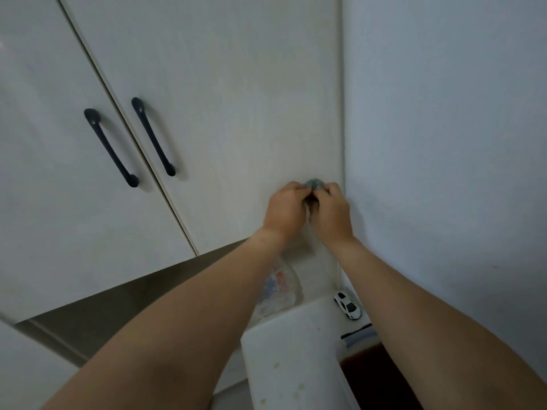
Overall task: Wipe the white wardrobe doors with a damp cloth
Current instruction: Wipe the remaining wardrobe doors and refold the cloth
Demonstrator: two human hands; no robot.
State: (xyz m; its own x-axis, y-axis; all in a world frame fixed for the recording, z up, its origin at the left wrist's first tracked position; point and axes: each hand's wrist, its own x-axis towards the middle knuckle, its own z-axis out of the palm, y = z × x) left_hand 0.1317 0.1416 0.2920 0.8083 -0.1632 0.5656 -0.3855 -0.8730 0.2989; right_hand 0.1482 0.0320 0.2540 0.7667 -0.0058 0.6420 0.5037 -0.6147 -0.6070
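The wiping seems not yet started: both hands bunch the cloth against the right door, right of the black handles. The left hand and the right hand both grip it with curled fingers, arms stretched forward. Next the cloth probably must be spread flat and pushed across the door.

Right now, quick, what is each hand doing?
Left hand: fingers curled round the small crumpled grey-green cloth, held against the white wardrobe door.
Right hand: also grips that cloth.
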